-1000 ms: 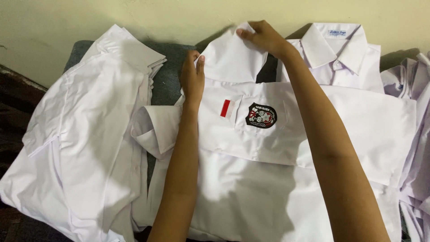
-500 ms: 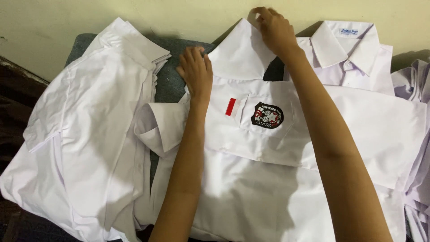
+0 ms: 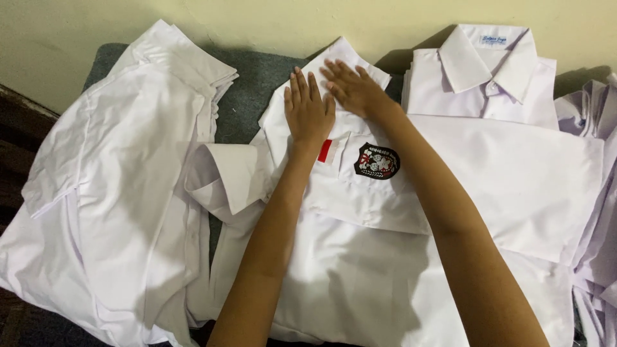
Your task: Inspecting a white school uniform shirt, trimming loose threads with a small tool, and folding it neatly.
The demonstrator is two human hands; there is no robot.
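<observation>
Left hand (image 3: pixel 308 109) laid flat, fingers spread wide, holding nothing, pressing the collar area of the white shirt (image 3: pixel 360 212) spread front-up in the middle. Right hand (image 3: pixel 353 88) likewise flat and open, palm down, just beside the left, touching the same collar fold. Shirt lying across a grey padded surface (image 3: pixel 250 83) against a pale wall; black crest badge (image 3: pixel 376 160) and small red-and-white patch (image 3: pixel 326 151) showing on the chest pocket, just below the hands. Short sleeve (image 3: pixel 228 177) folded out to the left. Second white shirt (image 3: pixel 116 193) lying loose and rumpled at left; folded shirt with buttoned collar (image 3: pixel 485 77) at upper right, partly overlapped by the middle shirt.

Risks noted, as judgement:
1. Collar likely to spring back if pressure lifts unevenly.
2. Creases likely to set in where cloth bunches under the forearms.
3. Overlap at right liable to drag the folded shirt out of shape.
</observation>
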